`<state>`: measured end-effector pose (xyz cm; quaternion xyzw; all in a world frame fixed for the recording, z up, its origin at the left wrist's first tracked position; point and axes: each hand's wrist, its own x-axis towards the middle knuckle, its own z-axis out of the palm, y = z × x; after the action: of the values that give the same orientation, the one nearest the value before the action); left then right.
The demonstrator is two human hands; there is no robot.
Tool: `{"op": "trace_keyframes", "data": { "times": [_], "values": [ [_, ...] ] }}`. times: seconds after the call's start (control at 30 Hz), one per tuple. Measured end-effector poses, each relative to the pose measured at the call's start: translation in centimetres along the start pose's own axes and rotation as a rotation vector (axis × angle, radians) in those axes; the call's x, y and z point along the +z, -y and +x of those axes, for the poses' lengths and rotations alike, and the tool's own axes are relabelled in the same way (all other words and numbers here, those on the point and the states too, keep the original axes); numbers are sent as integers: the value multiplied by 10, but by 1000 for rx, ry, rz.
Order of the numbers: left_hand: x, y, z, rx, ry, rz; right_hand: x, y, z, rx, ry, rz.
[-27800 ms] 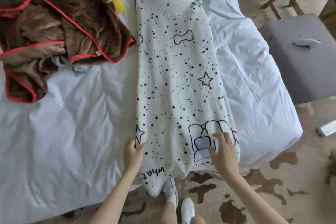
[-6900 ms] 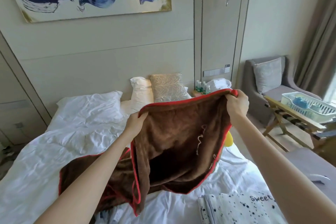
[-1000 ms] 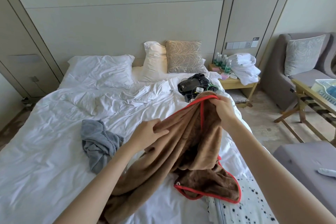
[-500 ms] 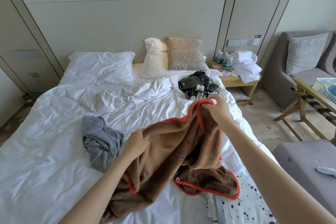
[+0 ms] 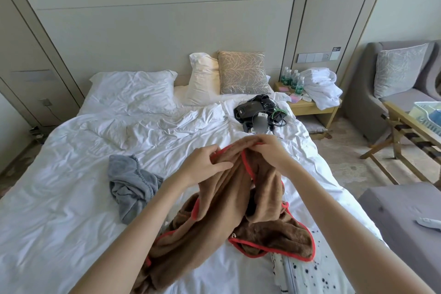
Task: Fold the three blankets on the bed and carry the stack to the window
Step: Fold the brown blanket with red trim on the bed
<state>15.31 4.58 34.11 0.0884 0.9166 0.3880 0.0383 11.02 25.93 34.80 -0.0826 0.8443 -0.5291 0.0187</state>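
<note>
Both hands are meeting above the middle of the bed [image 5: 71, 198], gathering the red-trimmed edge of the brown blanket [image 5: 214, 217]. The left hand [image 5: 205, 162] is curling its fingers [image 5: 216, 151] over a bunched fold of the plush with the thumb pressing in from below. Just beside it, the right hand [image 5: 269, 148] is pinching the red trim between closed fingers [image 5: 261, 143]. From that raised edge the brown blanket is hanging in loose folds, and its lower part is lying crumpled on the white sheet, partly overlapping the spotted white blanket [image 5: 310, 277], which is lying flat at the near right corner of the bed. The grey blanket [image 5: 131, 186] is sitting in a rumpled heap to the left, apart from the brown one. Farther up the bed a tangle of black devices and cables [image 5: 257, 112] is resting near a patterned cushion [image 5: 242, 73], which is leaning beside white pillows [image 5: 133, 88]. A bedside desk [image 5: 310, 105] is carrying water bottles [image 5: 292, 79] and piled white linens [image 5: 322, 88]. A grey bench [image 5: 401, 222] is standing at the right with a small white object [image 5: 429, 223] lying on it.
</note>
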Motion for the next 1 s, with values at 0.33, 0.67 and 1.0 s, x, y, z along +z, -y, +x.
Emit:
{"op": "trace_keyframes", "data": {
  "times": [0.33,0.67,1.0],
  "values": [
    [-1,41,-22,-191,-185,-545,-27,-15,10,232,-275,-146],
    [15,-12,4,-340,-278,-868,-9,-1,0,139,-263,-203],
    [38,-48,15,-429,-127,-901,15,9,-17,95,-155,16]
  ]
}}
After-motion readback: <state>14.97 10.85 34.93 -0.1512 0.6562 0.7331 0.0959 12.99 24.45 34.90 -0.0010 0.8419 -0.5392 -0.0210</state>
